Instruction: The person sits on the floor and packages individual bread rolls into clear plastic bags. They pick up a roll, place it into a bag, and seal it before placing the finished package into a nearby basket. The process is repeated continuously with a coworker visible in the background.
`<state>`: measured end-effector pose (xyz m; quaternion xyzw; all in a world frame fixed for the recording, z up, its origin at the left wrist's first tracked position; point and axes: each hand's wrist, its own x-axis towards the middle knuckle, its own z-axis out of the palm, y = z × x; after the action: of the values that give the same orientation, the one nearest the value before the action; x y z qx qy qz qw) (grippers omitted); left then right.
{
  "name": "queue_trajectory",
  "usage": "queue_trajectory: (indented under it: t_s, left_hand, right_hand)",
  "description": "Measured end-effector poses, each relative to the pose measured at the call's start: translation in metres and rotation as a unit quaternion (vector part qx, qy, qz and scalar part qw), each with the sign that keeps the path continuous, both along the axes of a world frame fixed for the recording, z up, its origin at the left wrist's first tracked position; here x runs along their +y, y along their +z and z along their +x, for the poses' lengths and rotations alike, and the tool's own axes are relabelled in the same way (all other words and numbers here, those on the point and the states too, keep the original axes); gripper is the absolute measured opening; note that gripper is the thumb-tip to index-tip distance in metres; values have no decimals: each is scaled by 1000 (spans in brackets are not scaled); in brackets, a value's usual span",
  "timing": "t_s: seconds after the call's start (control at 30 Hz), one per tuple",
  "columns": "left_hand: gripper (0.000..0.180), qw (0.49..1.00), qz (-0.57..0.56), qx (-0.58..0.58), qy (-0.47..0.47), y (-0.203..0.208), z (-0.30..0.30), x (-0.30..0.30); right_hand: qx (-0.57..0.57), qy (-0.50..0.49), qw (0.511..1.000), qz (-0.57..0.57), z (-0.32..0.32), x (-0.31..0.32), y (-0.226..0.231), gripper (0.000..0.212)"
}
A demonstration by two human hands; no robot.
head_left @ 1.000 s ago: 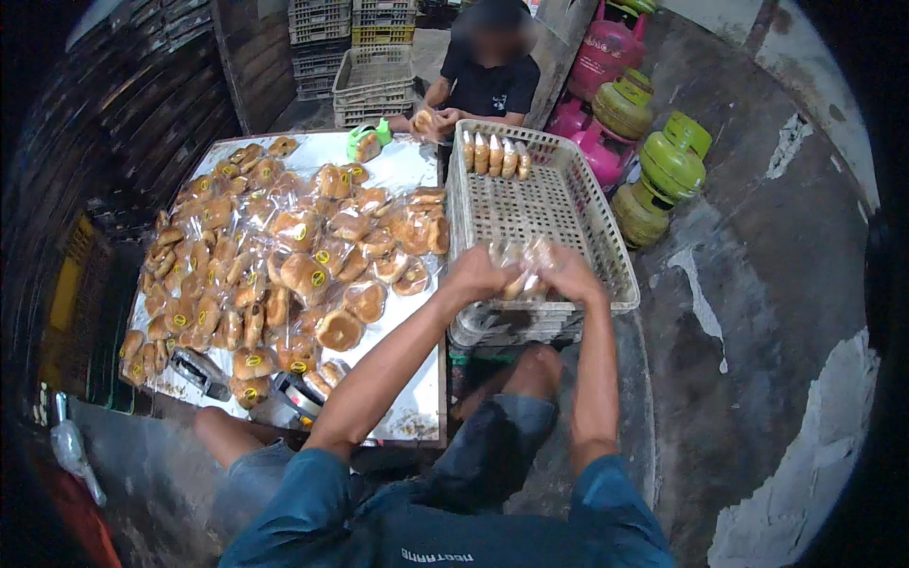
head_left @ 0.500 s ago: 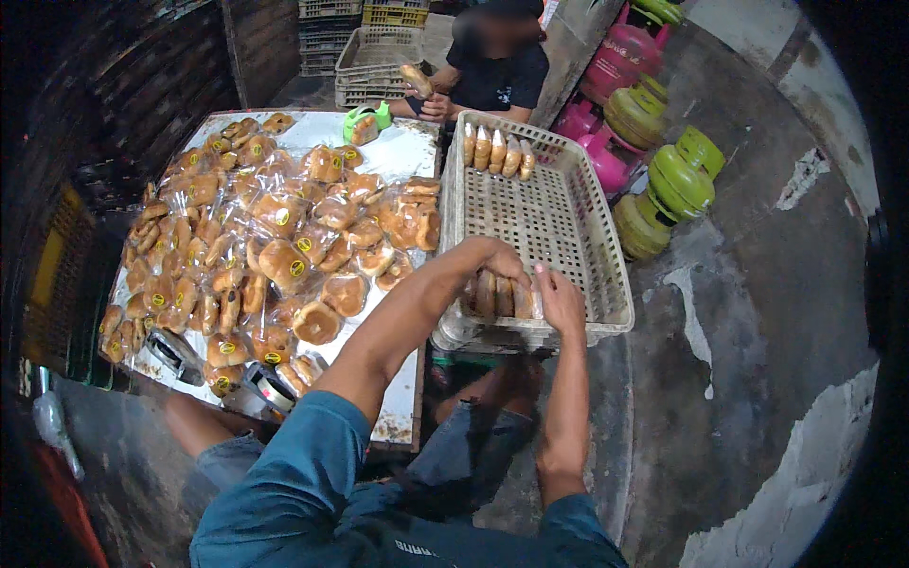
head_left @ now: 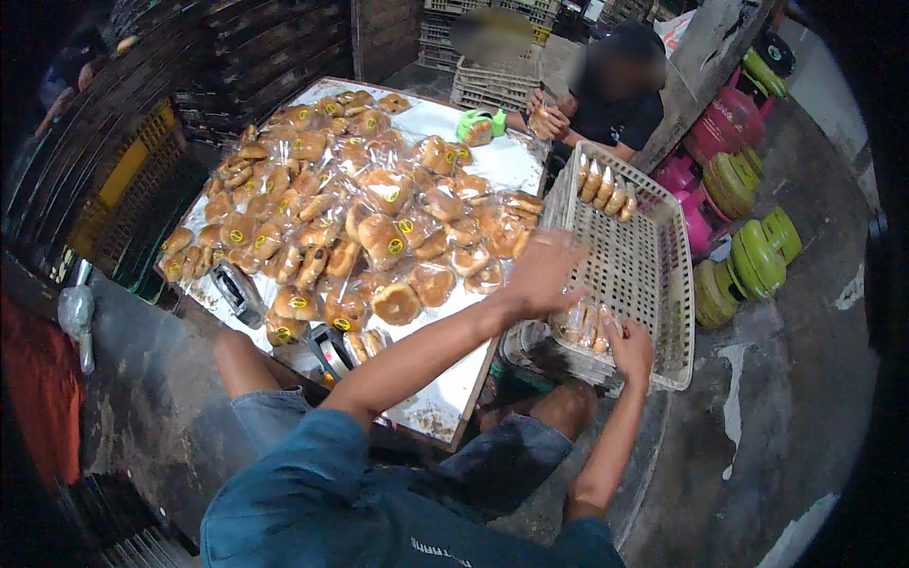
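In the near part of the pale plastic crate, a short row of bagged buns stands on edge. My right hand is at the right end of this row, its fingers bent against the outermost bun. My left hand hangs between the crate and the table, over the crate's left side; motion smears its fingers, and I see no bun in it. A large heap of bagged buns with round yellow stickers covers much of the white table to the left.
Across the table a person handles a bagged bun beside a green tape dispenser. Two dark tape dispensers lie at the table's near edge. More bagged buns stand at the crate's far end. Gas cylinders line the right.
My left hand has lifted off the near row and swung left toward the table. My right hand stays at the row. The whole view has shifted, with the scene now farther right and lower.
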<state>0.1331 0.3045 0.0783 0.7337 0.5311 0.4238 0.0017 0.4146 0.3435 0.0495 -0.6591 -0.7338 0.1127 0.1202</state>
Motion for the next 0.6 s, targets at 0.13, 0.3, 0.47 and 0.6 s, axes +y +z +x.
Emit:
queue_trajectory:
  t_s: [0.13,0.3,0.47,0.6]
  left_hand:
    - [96,847,-30,-218,484,-83,-153,-33]
    - [100,759,-210,-325,523,-143,-240,-52]
    - [63,781,-163,-531,284,-134,-254,-95]
    - [45,650,-196,-734,36,-117,-202,-162]
  right_hand:
    - [59,-9,997,-51,-6,2,7,70]
    - [90,-93,956,265,-10,-3,-9,63]
    - [289,-24,893,343,-58,-84,-4,66]
    - [303,193,913,194,-158,-183,-28,79]
